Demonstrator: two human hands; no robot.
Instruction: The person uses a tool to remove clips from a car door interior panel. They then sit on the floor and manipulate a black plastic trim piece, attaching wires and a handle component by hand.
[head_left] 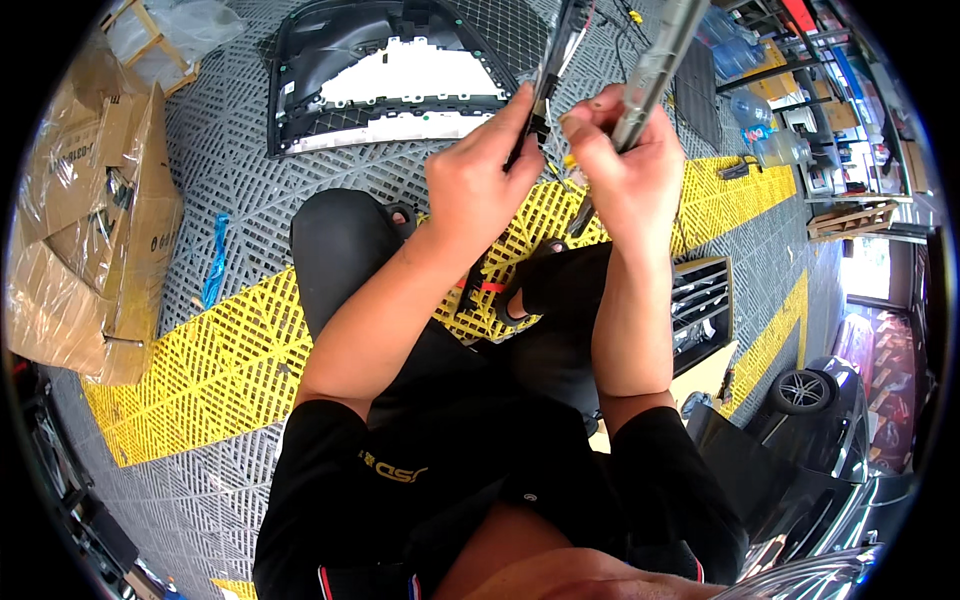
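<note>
In front of me my left hand is closed around a long, narrow black strip that runs up past the top of the view. A thin wire seems to lie along it. My right hand grips a long grey, glossy strip, roughly side by side with the black one. The right thumb and forefinger come close to the left fingertips. A small yellow piece shows by the right fingers; I cannot tell what it is. The strips' far ends are cut off by the view's edge.
A large black car body panel with white sheets lies on the grey and yellow grated floor. At left stands a plastic-wrapped cardboard box; near it is a blue plastic scrap. Shelves with water bottles and a dark car are at right.
</note>
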